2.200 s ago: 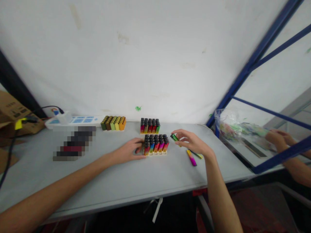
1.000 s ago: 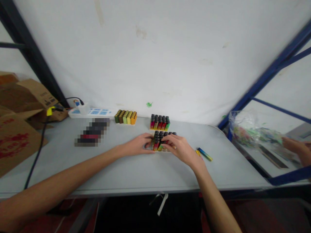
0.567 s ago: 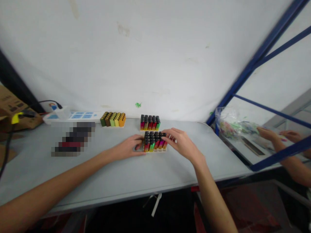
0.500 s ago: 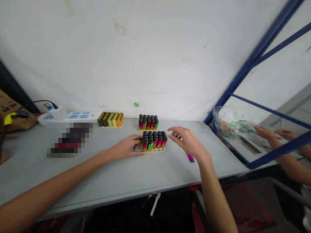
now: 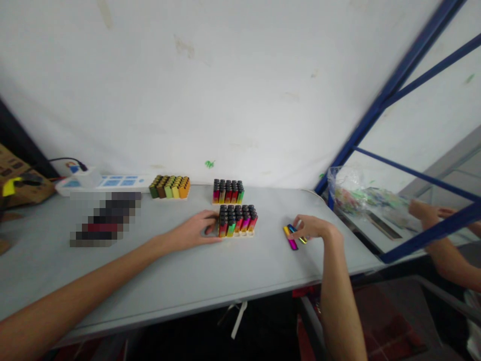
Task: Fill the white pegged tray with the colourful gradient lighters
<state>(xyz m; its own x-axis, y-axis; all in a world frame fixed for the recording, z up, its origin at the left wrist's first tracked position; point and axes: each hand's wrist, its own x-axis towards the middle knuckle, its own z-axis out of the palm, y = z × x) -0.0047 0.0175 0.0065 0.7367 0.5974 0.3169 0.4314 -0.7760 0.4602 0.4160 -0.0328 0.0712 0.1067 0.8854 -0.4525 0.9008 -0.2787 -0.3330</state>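
Note:
My left hand [image 5: 197, 229] holds the left side of a pale tray [image 5: 246, 233] packed with upright, multicoloured lighters [image 5: 237, 220] with black tops. Its thumb runs along the tray's near corner and its fingers reach behind. My right hand [image 5: 311, 228] is low over two loose lighters lying on the table. The thumb reaches across the yellow and magenta lighter [image 5: 292, 244], while the index finger is apart from it above the blue and yellow lighter [image 5: 291, 228]. That second lighter is partly hidden by the hand.
Behind stand another tray of black-topped lighters [image 5: 228, 191] and a block of green, brown and yellow lighters [image 5: 170, 187]. A power strip [image 5: 124, 181] runs along the wall at left. At right are a blue metal frame [image 5: 361, 128], a plastic bag [image 5: 345, 193] and another person's arms [image 5: 447, 250].
My right hand has moved right and down from beside the front tray to the loose lighters. My left hand stays at the tray.

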